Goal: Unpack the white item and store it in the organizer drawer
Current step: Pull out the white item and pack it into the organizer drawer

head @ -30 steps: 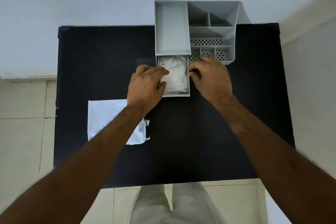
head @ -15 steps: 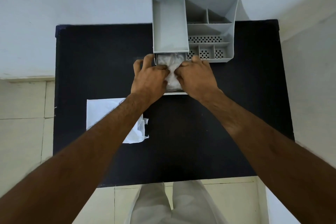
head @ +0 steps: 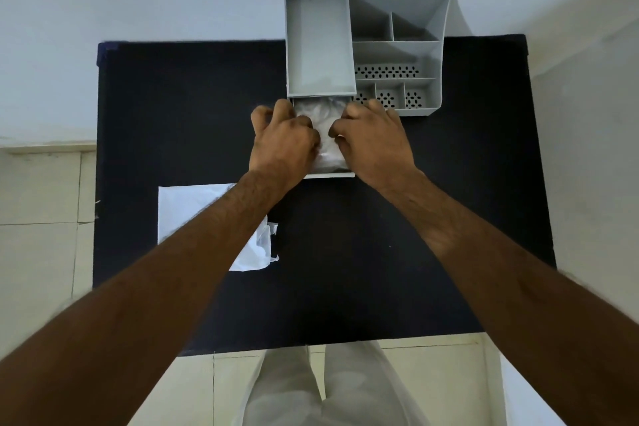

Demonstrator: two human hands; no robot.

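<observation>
White item (head: 324,126) crumpled inside pulled-out drawer (head: 330,175) at near-left of grey organizer (head: 366,48), on black table (head: 173,114). Left hand (head: 281,145) over drawer's left side, right hand (head: 375,142) over right side; item between them. Fingers of both curled down, tips pressing into item. Empty white wrapper (head: 193,211) near-left on table, partly under left forearm.

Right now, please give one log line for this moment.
step: tucking | left hand, right hand: pressing crumpled white item | pulled-out grey plastic organizer drawer: open | torn white packaging: on table
</observation>
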